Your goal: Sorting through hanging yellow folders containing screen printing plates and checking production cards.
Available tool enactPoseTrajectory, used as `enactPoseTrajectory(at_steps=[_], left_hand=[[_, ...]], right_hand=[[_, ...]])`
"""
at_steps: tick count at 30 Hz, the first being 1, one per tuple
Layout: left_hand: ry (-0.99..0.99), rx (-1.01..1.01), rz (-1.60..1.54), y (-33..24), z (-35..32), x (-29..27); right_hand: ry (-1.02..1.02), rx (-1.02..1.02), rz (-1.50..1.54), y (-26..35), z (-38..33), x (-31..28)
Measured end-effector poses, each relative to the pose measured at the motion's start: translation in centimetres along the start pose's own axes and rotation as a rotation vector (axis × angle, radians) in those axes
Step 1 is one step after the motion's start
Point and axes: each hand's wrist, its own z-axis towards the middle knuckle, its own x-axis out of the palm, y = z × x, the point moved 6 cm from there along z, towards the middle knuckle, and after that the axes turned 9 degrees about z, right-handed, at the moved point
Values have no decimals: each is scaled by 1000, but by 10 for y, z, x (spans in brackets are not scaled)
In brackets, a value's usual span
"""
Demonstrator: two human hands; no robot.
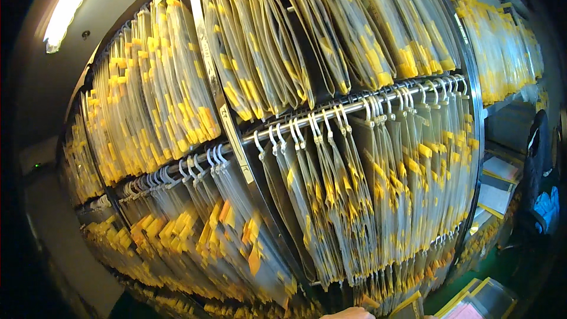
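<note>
Only a sliver of one hand, seemingly my left hand (pixel 349 313), shows at the lower edge. Most of its fingers are cut off, so whether it grips anything cannot be told. Just right of it stands a small yellow-edged panel (pixel 409 307). Farther right lie clear, yellow-edged sleeves (pixel 493 299), one with a pink sheet (pixel 463 312) in it. My right hand is out of view. In front of me, clear sleeves with yellow tabs (pixel 331 201) hang from white hooks on a metal rail (pixel 307 121).
Dark uprights (pixel 245 159) divide the tall rack. More yellow-tabbed sleeves (pixel 254 41) hang above, and others (pixel 153 230) at the left. On the right are a shelf with papers (pixel 496 196), a dark garment (pixel 534 153) and a blue glove-like item (pixel 546 210). A ceiling lamp (pixel 71 3) glows upper left.
</note>
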Motion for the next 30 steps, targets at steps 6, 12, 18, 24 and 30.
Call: enactPoseTrajectory(at_steps=[6, 12, 18, 24, 30], left_hand=[[91, -18, -14, -9, -2, -11], [136, -46, -12, -1, -16, 7], [201, -27, 26, -14, -10, 0], [219, -68, 20, -21, -29, 3], [229, -23, 76, -28, -23, -1]], right_hand=[[-6, -49, -40, -23, 4, 12], [80, -32, -74, 20, -5, 3], [127, 0, -134, 27, -14, 0], [172, 84, -144, 43, -25, 7], [155, 148, -211, 38, -32, 7]])
